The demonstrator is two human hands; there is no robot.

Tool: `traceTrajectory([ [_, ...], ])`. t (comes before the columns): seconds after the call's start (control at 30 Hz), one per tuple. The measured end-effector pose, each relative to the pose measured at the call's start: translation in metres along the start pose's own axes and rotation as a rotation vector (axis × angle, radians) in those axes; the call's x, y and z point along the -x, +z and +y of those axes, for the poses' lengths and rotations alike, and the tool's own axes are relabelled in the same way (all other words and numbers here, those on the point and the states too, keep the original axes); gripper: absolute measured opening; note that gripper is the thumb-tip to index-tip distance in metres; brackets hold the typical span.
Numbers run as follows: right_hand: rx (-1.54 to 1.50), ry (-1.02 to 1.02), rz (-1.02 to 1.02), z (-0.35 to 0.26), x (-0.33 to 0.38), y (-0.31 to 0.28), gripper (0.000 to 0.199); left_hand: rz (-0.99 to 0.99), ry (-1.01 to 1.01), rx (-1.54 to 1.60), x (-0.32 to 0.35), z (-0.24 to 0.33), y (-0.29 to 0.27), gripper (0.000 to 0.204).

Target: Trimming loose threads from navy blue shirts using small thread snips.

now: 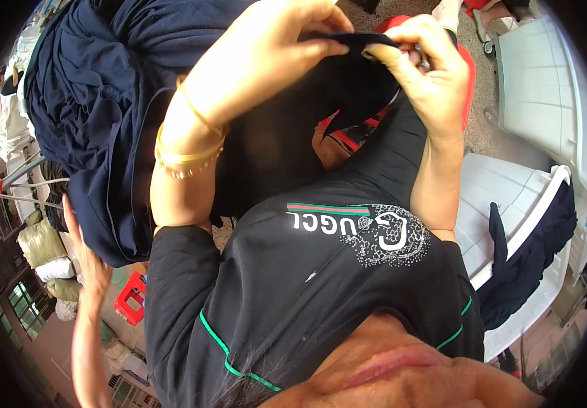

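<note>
hands: 3 | bangles: 2 | red stools: 1 | white crates: 2

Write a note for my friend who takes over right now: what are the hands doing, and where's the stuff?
Left hand: pinching the edge of the cloth.
Right hand: pinching the same edge close beside it. Something small and shiny sits by its fingers, too hidden to name.
The cloth hangs down toward the lap.
Pile of navy fabric on the left, with another person's hand near it.
Navy piece draped on the white chair on the right.
Done and left: can't tell which pieces are finished.
</note>
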State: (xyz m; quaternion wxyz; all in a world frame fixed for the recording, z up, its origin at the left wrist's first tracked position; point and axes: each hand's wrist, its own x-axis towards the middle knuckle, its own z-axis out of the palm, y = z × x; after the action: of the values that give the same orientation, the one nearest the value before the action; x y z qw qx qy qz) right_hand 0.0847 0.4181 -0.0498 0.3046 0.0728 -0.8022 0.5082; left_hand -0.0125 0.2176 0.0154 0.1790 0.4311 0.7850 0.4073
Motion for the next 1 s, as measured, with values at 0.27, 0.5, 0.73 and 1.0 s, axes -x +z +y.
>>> traceTrajectory([
  [0.27,0.445,-0.545,0.189,-0.017,0.015,-0.01,0.032,0.475,0.13,-0.532,0.036,-0.002,0.004,0.035],
  [0.5,0.431,-0.495,0.246,-0.017,0.024,-0.006,0.035,0.561,0.032,-0.671,0.05,0.006,0.004,0.034],
  [0.73,0.417,-0.513,0.25,-0.02,0.027,-0.006,0.036,0.578,0.083,-0.604,0.05,0.002,0.005,0.036],
  [1.0,0.135,-0.171,-0.144,-0.022,0.021,-0.01,0.031,0.605,0.313,-0.578,0.045,-0.022,0.004,0.025],
])
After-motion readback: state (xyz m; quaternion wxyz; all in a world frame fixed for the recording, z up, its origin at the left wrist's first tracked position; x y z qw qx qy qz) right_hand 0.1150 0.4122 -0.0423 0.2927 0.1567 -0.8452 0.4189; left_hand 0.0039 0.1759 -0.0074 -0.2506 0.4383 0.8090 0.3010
